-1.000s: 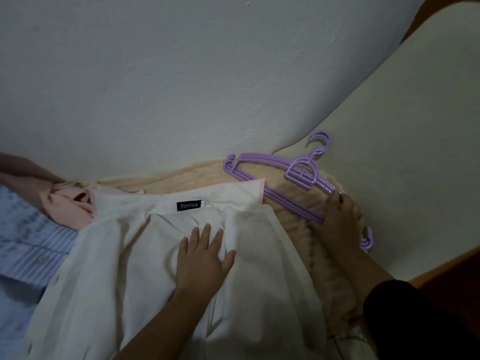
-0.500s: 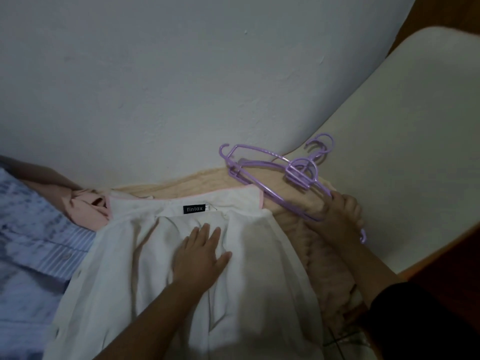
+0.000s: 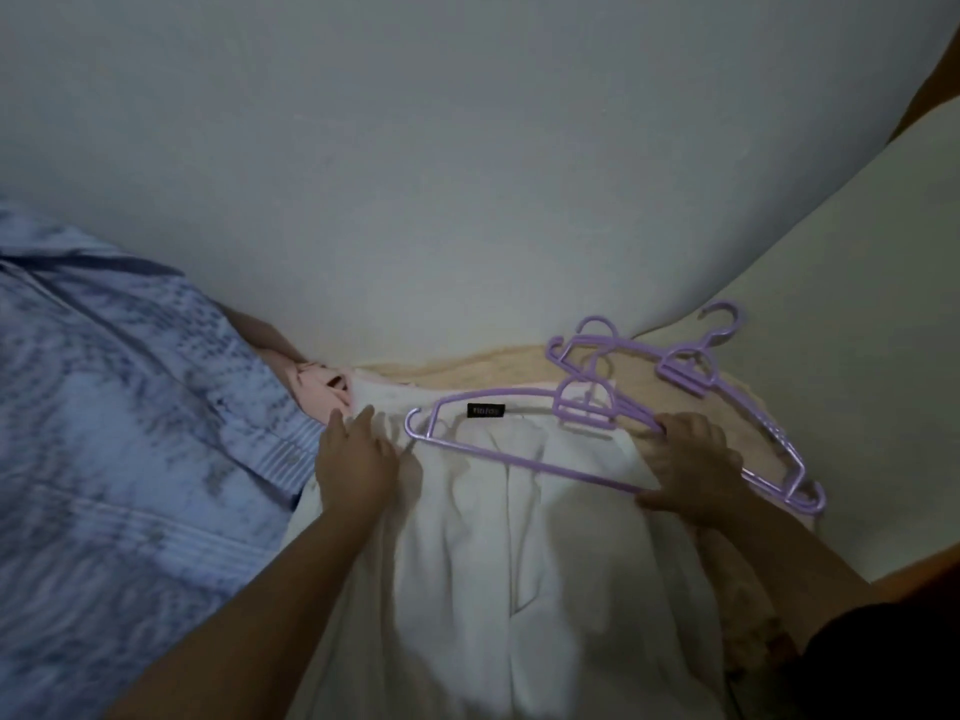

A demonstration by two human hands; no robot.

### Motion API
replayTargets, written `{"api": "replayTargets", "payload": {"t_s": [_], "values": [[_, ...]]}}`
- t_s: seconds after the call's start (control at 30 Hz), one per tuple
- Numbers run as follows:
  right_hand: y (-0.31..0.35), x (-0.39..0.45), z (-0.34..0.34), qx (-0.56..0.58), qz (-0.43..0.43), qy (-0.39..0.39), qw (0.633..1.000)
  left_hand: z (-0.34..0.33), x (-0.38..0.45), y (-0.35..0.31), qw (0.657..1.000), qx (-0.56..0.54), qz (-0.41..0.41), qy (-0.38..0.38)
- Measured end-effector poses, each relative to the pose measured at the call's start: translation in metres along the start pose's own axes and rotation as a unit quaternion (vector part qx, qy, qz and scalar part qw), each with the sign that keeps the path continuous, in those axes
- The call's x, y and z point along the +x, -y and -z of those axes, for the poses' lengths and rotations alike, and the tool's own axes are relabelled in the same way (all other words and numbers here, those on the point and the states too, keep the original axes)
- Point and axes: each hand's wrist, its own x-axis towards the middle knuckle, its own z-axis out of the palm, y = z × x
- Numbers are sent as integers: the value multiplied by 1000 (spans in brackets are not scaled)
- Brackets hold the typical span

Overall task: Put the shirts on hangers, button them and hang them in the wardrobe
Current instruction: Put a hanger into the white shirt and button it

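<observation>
A white shirt (image 3: 493,553) lies spread open, front up, on the surface before the person, its collar end toward the wall and a small black label (image 3: 486,410) showing inside the neck. A purple hanger (image 3: 519,449) lies across the collar area, its hook (image 3: 592,371) pointing toward the wall and its left tip curling just past the label. The right hand (image 3: 691,470) grips that hanger at its right end, fingers curled over the top bar and thumb under the lower bar. The left hand (image 3: 353,459) rests on the shirt's left shoulder near the collar, fingers fairly straight and pressed into the cloth; I can't tell whether it pinches any fabric.

Just beyond the right hand lie more purple hangers (image 3: 727,402), stacked together on a peach-coloured cloth (image 3: 493,368) that runs along the foot of the wall (image 3: 467,174) behind the white shirt. To the left, a blue patterned shirt (image 3: 130,459) covers a wide area, its striped cuff touching the white shirt's edge. Between the two, near the wall, a bunched pink garment (image 3: 317,387) shows. On the right a cream panel (image 3: 857,356) slants away. A dark sleeve (image 3: 883,662) covers the right arm at the lower corner.
</observation>
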Motion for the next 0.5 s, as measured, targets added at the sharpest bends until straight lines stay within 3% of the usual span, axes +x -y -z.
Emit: {"api": "replayTargets", "payload": {"t_s": [0.23, 0.5], "values": [[11, -6, -1, -18, 12, 31, 999, 10, 17, -4, 967, -188, 134, 106], [25, -8, 2, -29, 31, 36, 998, 31, 11, -26, 969, -191, 46, 152]]}}
